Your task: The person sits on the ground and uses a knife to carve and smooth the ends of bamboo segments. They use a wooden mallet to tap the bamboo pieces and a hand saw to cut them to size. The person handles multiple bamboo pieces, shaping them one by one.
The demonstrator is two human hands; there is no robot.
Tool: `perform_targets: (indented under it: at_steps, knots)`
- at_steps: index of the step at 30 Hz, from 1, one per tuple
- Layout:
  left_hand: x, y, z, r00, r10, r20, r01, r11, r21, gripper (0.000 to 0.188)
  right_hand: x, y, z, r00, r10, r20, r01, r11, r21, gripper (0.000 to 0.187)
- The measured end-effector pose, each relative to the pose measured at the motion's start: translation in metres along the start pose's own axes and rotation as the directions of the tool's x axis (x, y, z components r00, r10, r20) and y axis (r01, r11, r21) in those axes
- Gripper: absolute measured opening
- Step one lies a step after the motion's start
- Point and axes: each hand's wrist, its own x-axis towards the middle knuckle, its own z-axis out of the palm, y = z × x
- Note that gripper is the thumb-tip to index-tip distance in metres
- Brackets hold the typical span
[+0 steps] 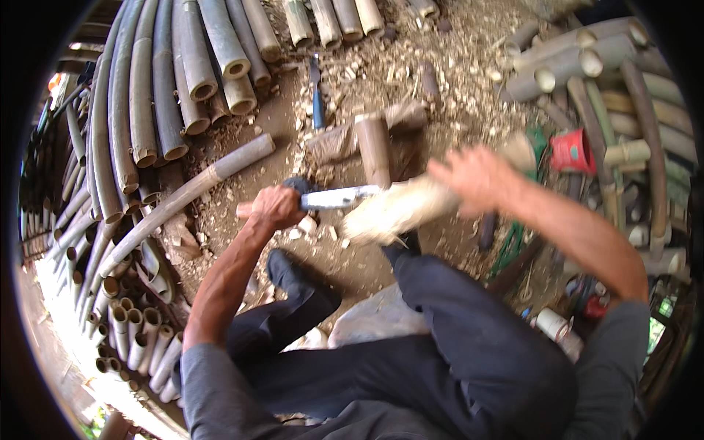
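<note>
bamboo poles point(158, 95): round, hollow, grey-green, lying stacked along ground's left edge
left hand point(275, 207): fist closing around wooden grip of big knife point(334, 197), flat steel blade pointing right, forearm bent
pale piece point(400, 209): blurred, fibrous, shaved, sitting at ground's centre
right hand point(473, 176): fingers curling over pale piece, arm reaching in from right

A small lit screen point(655, 334) sits at the lower right edge of the view, just right of the person's right sleeve. It is a narrow upright rectangle, glowing pale green with white patches, set in a dark housing point(664, 293). Its lower part is cut off by the sleeve. No packages, labels or signs can be made out elsewhere.
</note>
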Motion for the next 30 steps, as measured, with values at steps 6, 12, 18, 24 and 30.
perform_targets:
  at_steps: [6, 12, 18, 24, 30]
  knots:
    - [0.014, 0.008, -0.008, 0.999, -0.01, 0.038, 0.01, 1.0, 0.012, 0.03, -0.014, -0.086, 0.005, 0.75, -0.469, -0.467, 0.597, 0.784, 0.171, 0.061]
    - [0.006, -0.003, 0.001, 0.994, -0.014, -0.105, 0.012, 1.0, -0.017, 0.035, -0.019, -0.045, -0.016, 0.997, 0.061, 0.036, -0.065, 0.989, 0.132, 0.071]
    - [0.019, 0.016, -0.016, 1.0, 0.012, -0.029, -0.011, 1.0, 0.005, 0.025, -0.008, -0.036, 0.02, 0.658, -0.519, -0.545, 0.639, 0.768, 0.041, 0.071]
    - [-0.015, 0.005, 0.035, 0.922, -0.022, -0.387, 0.011, 0.999, -0.032, 0.051, -0.056, -0.038, -0.006, 0.991, 0.131, -0.037, -0.111, 0.936, 0.334, 0.085]
    - [-0.019, 0.0, 0.024, 0.856, 0.007, -0.517, -0.013, 1.0, -0.009, 0.054, -0.115, -0.081, 0.032, 0.872, 0.482, 0.08, -0.343, 0.488, 0.802, 0.086]
